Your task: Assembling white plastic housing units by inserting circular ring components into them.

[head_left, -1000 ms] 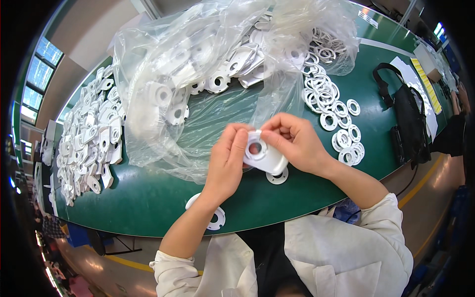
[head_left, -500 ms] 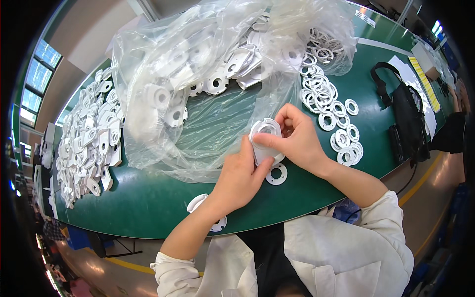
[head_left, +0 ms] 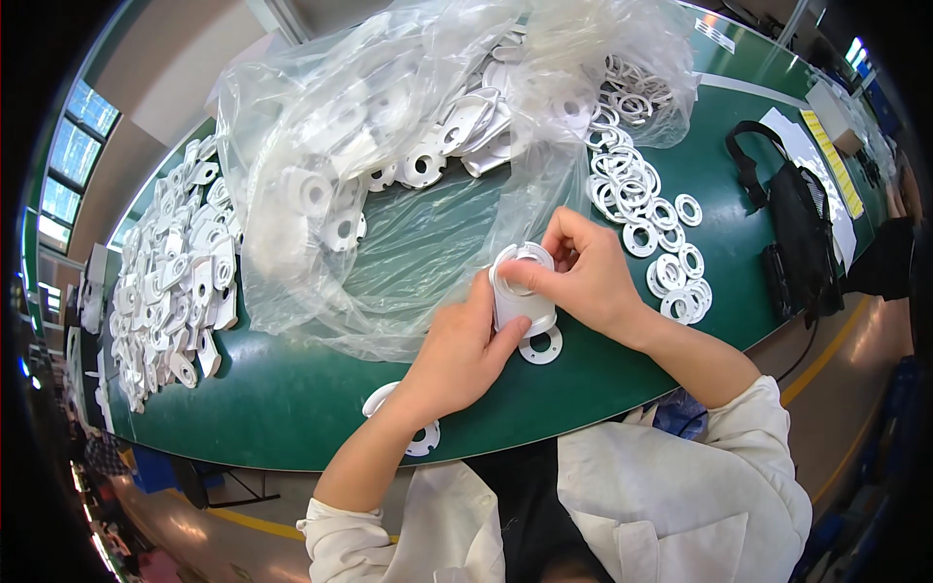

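Observation:
Between my two hands is a white plastic part [head_left: 512, 307] with a rounded upper end and a smooth, flat lower body. My left hand [head_left: 455, 352] grips it from the left, its thumb lying across the lower body. From the right, my right hand [head_left: 589, 280] is closed on the round end, thumb pressed over a ring-like rim there; whether that is a separate ring cannot be told. A flat white ring [head_left: 541, 358] with small holes lies on the green table just below. Another white part [head_left: 425, 443] is partly hidden under my left forearm.
A large clear plastic bag [head_left: 292, 262] with many white parts spreads across the table [head_left: 292, 408]. To the left is a heap of white parts [head_left: 175, 282]. White rings [head_left: 637, 194] trail down the right side, near a black bag [head_left: 805, 233] and papers.
The white part is turned slightly, so more of its smooth lower body shows. My left thumb lies a little lower on it; my right hand stays on the round end.

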{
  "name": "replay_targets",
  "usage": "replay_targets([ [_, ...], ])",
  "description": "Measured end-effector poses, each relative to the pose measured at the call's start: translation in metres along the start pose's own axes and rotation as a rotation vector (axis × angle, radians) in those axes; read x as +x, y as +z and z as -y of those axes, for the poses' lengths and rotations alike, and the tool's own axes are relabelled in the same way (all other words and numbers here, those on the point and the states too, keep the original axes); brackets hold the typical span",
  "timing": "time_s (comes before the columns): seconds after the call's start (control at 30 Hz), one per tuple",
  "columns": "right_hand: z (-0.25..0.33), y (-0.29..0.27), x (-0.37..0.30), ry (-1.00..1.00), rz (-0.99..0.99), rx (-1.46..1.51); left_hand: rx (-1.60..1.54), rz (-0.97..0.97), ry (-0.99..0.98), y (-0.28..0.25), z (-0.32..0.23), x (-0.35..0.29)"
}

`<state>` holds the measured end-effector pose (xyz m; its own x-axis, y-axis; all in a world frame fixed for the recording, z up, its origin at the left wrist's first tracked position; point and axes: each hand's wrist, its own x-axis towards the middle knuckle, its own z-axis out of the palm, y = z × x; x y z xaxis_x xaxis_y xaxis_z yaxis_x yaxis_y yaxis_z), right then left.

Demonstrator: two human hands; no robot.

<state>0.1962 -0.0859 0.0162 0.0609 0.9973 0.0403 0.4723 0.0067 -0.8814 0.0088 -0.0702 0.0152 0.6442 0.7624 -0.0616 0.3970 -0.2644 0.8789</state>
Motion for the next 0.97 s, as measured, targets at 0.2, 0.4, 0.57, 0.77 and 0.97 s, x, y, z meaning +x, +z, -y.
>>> replay_targets([
  [0.2,-0.004,-0.006,0.005,-0.169,0.095,0.224,-0.153,-0.007,-0.057,-0.019,-0.001,-0.002],
  [0.4,-0.013,-0.017,0.01,-0.102,0.045,0.127,-0.393,-0.232,-0.179,-0.076,0.008,-0.012],
  [0.57,-0.012,-0.032,0.02,-0.198,-0.163,0.103,-0.53,-0.879,0.073,-0.233,0.072,-0.046],
  [0.77,-0.015,-0.054,0.027,-0.275,-0.373,0.014,-0.315,-1.424,-0.017,-0.283,0.091,-0.048],
  [0.97,-0.025,-0.072,0.027,-0.195,-0.419,-0.216,0.161,-0.856,0.047,-0.199,0.056,0.004],
])
